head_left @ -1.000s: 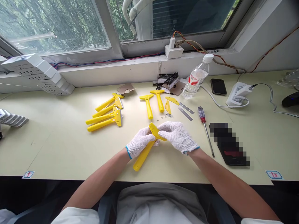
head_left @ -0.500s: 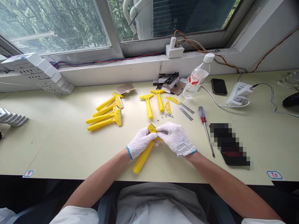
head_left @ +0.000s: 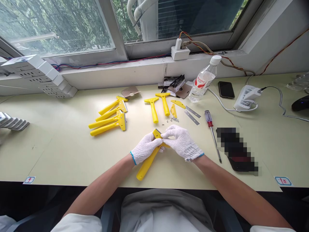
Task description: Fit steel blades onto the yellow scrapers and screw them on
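The scraper [head_left: 145, 166] is bright yellow, smooth and plastic-looking, with a long rounded handle that has a small hole near its end and a flared head edged by a thin grey strip. It slants above the near part of the pale table [head_left: 72, 154], between the two hands.

White knitted gloves, blue at the cuffs, cover both hands. The left hand [head_left: 146, 147] curls closed around the scraper's neck, thumb pressed across the head. The right hand [head_left: 181, 141] bends over the head, thumb and forefinger almost meeting against it; whether they pinch something small, I cannot tell.

Just beyond lie shiny little screws [head_left: 174, 119], flat grey metal blades [head_left: 191, 118] and two yellow T-shaped handles [head_left: 164, 106].
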A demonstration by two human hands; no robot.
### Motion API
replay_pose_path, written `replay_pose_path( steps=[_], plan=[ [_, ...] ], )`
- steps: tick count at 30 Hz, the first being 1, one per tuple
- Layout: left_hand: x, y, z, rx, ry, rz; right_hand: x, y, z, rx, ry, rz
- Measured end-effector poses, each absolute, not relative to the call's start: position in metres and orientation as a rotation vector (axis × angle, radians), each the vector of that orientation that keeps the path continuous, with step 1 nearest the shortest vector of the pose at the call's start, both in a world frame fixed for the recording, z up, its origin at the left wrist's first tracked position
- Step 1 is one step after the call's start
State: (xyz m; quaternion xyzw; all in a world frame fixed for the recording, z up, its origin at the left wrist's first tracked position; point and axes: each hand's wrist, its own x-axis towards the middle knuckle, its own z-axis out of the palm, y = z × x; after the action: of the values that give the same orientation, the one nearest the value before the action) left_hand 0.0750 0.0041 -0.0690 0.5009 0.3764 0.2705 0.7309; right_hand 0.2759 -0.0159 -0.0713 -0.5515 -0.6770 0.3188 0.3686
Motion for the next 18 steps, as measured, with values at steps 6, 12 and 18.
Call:
replay_pose_path(
  steps=[6,12,18],
  plan=[
    [0.073,0.007,-0.073,1.126,0.803,0.554,0.304,0.003,-0.065,-1.691,-1.587,0.637],
    [0.074,0.007,-0.072,1.138,0.825,0.554,0.336,0.025,-0.080,-1.967,-1.823,0.246],
    [0.075,0.006,-0.070,1.134,0.846,0.544,0.325,0.035,-0.078,-2.050,-1.853,0.259]
  ],
)
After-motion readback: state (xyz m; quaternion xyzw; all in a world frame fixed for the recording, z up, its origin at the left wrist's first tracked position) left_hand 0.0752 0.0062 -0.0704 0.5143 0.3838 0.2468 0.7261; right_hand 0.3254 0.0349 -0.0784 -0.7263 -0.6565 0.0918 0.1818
